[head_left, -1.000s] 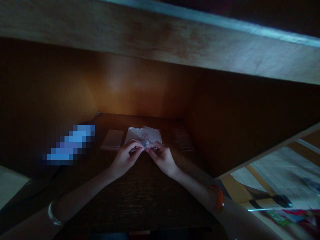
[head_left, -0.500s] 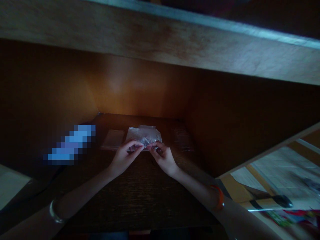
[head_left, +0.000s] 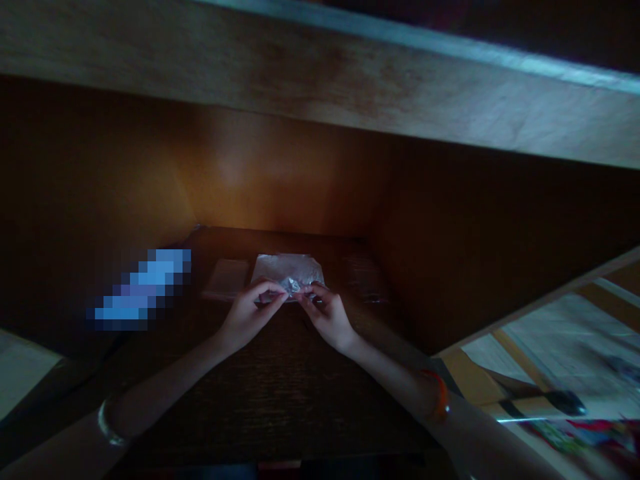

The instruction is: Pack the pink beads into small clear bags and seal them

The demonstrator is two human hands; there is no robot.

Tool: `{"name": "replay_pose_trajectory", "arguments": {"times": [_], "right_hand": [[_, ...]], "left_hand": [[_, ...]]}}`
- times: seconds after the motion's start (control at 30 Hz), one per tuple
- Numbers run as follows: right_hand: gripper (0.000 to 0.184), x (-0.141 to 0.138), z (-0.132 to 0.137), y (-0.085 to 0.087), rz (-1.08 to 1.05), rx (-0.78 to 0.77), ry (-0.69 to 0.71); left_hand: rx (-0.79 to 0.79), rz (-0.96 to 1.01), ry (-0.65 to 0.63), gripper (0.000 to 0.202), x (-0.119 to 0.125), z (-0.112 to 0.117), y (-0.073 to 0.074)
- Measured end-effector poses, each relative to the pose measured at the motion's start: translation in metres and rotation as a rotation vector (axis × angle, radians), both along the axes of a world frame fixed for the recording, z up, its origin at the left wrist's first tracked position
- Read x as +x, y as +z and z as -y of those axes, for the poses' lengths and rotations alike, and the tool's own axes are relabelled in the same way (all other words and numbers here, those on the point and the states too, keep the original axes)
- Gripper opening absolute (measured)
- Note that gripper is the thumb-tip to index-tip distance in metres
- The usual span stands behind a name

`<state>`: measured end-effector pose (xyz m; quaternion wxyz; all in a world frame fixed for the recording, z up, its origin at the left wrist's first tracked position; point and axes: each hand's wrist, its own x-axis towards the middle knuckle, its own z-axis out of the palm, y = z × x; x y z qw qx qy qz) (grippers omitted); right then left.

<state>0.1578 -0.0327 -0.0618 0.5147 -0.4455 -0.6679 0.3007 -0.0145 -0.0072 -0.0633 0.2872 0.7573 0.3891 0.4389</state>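
Note:
Both hands meet at a small clear plastic bag (head_left: 293,287), crinkled and shiny where the fingers hold it. My left hand (head_left: 251,311) pinches its left side between thumb and fingers. On the right side my right hand (head_left: 327,317) grips it the same way, fingertips close to the other hand's. Just behind the fingers lies a whitish sheet or flat packet (head_left: 287,264); where it ends and the bag begins is hard to make out. What the bag contains, if anything, is too dim to tell.
A pale stack of flat clear packets (head_left: 227,277) lies to the left on the dark wooden surface (head_left: 280,387), another darker stack (head_left: 367,279) to the right. Wooden panels (head_left: 280,180) enclose the back and sides. A pixelated bright screen-like patch (head_left: 145,287) is at left.
The clear plastic between my fingertips has crumpled a little more and catches more light. A flap standing at the far edge of the whitish sheet has lowered. My hands stay almost in place.

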Motion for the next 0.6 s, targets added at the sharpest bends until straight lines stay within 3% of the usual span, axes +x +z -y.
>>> {"name": "replay_pose_trajectory", "arguments": {"times": [0.23,0.6], "right_hand": [[0.015,-0.0027,0.0020,-0.0015,-0.044,-0.017,-0.063],[0.016,-0.0024,0.0012,-0.0042,-0.004,0.026,-0.071]], "left_hand": [[0.033,-0.017,0.064,0.013,-0.0005,0.0016,0.0018],[0.036,0.002,0.050,0.014,0.0015,0.0048,0.0065]]}}
